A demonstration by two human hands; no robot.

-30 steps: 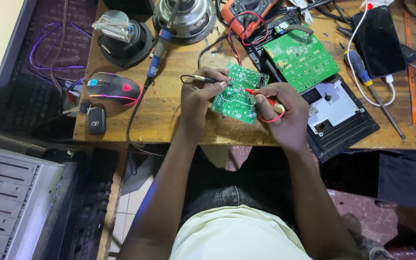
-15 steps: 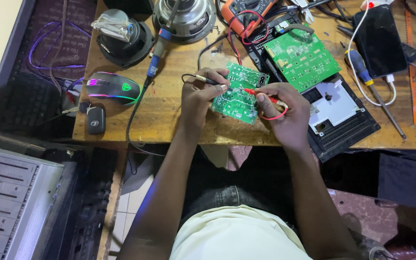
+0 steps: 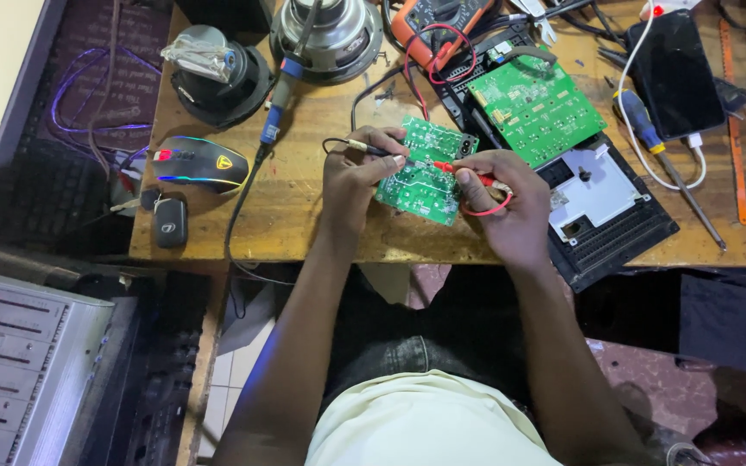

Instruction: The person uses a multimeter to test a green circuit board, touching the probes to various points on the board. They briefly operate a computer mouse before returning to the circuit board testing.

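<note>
green circuit boards, two (image 3: 426, 171) (image 3: 535, 108), two hands (image 3: 357, 177) (image 3: 506, 203), two probes (image 3: 382, 152) (image 3: 464, 171)

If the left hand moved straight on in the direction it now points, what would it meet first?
The left hand holds a black probe aimed to the picture's right, its tip already over the small green circuit board. Going on, it would likely meet the red probe in the right hand; depth is unclear.

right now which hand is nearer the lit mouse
Left. The left hand is just right of the mouse; the right hand lies farther right, beyond the small green board.
</note>
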